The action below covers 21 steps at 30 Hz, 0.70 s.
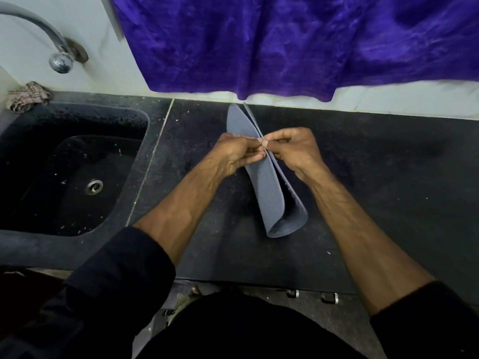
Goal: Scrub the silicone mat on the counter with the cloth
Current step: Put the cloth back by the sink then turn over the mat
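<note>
Mat: grey silicone mat (269,193) at frame centre, folded, edges up.
Hands: left hand (237,155) and right hand (293,149) pinch its edges, likely to unfold it.
Cloth: crumpled rag (28,96), upper left, unheld.

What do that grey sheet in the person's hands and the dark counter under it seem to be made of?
The grey sheet looks like matte silicone or rubber: it bends into a smooth fold without creasing. The counter looks like dark stone, perhaps granite: it is hard, flat and finely speckled, with a dull sheen and a straight seam beside the sink.
</note>
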Each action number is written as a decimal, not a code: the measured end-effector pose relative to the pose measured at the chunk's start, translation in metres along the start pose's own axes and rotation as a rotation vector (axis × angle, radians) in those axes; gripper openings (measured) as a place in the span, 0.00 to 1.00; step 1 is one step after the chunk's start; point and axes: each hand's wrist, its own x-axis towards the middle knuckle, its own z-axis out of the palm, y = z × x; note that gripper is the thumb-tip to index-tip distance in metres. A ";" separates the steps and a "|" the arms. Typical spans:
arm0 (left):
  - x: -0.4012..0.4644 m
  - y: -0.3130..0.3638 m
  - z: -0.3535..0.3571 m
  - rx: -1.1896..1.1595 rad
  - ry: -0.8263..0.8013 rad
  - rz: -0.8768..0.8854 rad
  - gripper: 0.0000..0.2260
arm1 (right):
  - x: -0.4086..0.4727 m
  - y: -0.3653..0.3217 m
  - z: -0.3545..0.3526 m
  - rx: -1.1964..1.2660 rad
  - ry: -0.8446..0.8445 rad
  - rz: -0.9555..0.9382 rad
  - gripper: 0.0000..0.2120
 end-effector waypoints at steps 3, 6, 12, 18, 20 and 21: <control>-0.004 0.002 -0.001 -0.022 -0.011 0.002 0.03 | -0.001 -0.003 -0.003 -0.019 -0.034 -0.035 0.07; -0.008 0.004 -0.005 -0.033 -0.005 0.003 0.02 | -0.002 -0.008 -0.003 -0.072 -0.096 -0.061 0.08; -0.017 0.006 -0.017 -0.054 0.057 0.041 0.05 | 0.004 -0.026 0.002 -0.258 -0.279 -0.083 0.13; -0.024 0.014 -0.038 -0.023 0.087 0.107 0.03 | 0.020 -0.046 0.018 -0.436 -0.370 -0.144 0.13; -0.027 0.021 -0.050 0.143 0.120 0.206 0.05 | 0.027 -0.054 0.025 -0.484 -0.375 -0.189 0.11; -0.029 0.026 -0.057 0.237 0.141 0.268 0.05 | 0.031 -0.059 0.030 -0.503 -0.374 -0.215 0.10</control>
